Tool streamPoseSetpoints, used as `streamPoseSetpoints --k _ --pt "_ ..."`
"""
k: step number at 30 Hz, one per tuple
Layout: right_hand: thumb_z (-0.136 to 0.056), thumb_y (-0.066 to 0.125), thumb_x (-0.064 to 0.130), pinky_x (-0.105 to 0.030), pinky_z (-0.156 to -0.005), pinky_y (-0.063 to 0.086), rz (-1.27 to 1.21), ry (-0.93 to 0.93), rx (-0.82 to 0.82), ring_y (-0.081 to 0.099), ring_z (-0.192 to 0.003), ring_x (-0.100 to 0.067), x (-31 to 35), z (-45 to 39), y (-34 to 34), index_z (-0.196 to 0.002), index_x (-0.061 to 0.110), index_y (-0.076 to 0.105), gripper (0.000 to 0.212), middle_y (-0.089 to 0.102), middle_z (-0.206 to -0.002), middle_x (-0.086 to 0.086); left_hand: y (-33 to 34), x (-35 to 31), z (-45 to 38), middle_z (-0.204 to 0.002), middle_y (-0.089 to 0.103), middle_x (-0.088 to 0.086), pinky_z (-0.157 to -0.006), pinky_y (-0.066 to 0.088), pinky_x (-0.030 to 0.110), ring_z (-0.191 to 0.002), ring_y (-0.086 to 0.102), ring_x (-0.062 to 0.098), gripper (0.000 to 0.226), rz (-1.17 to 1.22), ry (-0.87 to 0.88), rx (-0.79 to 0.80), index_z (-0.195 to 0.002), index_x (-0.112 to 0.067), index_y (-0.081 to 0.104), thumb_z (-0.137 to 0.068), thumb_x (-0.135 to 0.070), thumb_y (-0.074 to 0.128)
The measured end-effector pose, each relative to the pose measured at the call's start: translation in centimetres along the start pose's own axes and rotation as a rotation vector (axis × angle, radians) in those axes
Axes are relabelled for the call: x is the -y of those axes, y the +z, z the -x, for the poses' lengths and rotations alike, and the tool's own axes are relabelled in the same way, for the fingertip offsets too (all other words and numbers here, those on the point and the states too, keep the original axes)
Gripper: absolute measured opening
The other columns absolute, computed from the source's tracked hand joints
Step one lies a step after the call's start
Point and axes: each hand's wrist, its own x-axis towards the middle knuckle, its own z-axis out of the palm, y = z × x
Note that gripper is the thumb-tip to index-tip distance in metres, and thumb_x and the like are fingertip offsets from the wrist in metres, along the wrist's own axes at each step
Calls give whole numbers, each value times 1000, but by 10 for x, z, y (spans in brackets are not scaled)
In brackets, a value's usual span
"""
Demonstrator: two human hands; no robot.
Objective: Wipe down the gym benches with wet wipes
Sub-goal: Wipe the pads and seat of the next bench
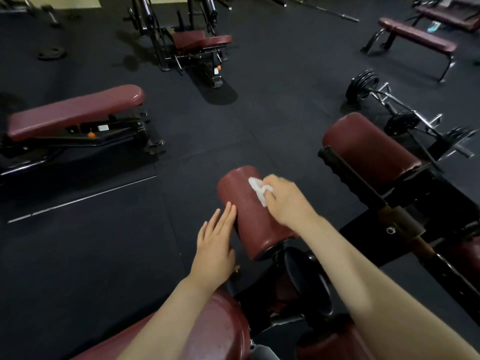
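Right hand [287, 201] presses wet wipe [258, 189] onto roller pad [246, 203], left hand [215, 245] flat alongside.

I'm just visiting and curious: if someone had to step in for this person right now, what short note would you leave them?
Right hand: holds the white wet wipe pressed on top of the near maroon roller pad.
Left hand: open, straight fingers resting against the left side of that pad.
Done: I cannot tell how much of this pad is wiped; the wipe sits near its far end.
Left: finish this pad, then the second roller pad to the right, and the seat pad under the left forearm. Other benches stand around: an adjustable bench on the left and a flat bench at the far right.
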Motion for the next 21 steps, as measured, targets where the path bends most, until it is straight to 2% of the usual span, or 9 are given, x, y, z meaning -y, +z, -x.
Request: streamPoseSetpoints --k 3,6,8,10,12,17,21 --pt "-94 46 18 -30 -75 43 2 -29 -33 57 -89 -18 -7 67 -6 -98 16 54 10 57 -98 5 5 5 3 -162 -3 -20 -124 3 37 -149 -9 2 99 48 -36 13 -158 -29 2 -79 6 49" --pt "-91 36 26 -17 -77 41 -24 -93 -15 58 -91 -7 6 106 -10 -91 19 51 17 56 -103 22 14 9 7 -164 2 -16 -124 4 35 -151 -4 8 95 66 -88 45 -158 -26 2 -82 6 49" --pt "-93 27 32 -24 -82 46 75 -124 11 60 -94 -11 13 101 -5 -91 19 51 27 63 -111 15 19 8 10 -163 6 -15 -123 4 33 -151 -3 8 92 100 -111 70 -158 -26 4 -84 5 50" --pt "-97 35 24 -35 -81 48 222 -173 -21 59 -93 -23 18 71 3 -101 15 57 23 62 -107 0 23 7 13 -163 7 -17 -124 4 33 -150 -4 5 91 130 -124 81 -158 -27 3 -86 4 50" --pt "-97 45 20 -39 -80 45 210 -132 -37 58 -96 -31 25 24 12 -106 9 55 17 60 -108 -10 25 6 14 -163 8 -17 -124 4 34 -150 -4 4 90 136 -129 73 -158 -26 4 -87 5 49" --pt "-93 51 16 -38 -76 42 213 -51 -35 58 -98 -34 48 -75 23 -104 5 52 16 60 -108 -13 18 1 13 -163 13 -13 -123 8 34 -151 -2 8 86 143 -138 73 -158 -24 9 -86 7 45" --pt "-94 50 16 -35 -69 38 321 -77 -16 59 -96 -33 54 -75 17 -106 4 51 16 59 -108 -14 9 1 15 -163 10 -15 -124 6 35 -151 -3 6 86 131 -113 78 -158 -26 8 -87 6 44"
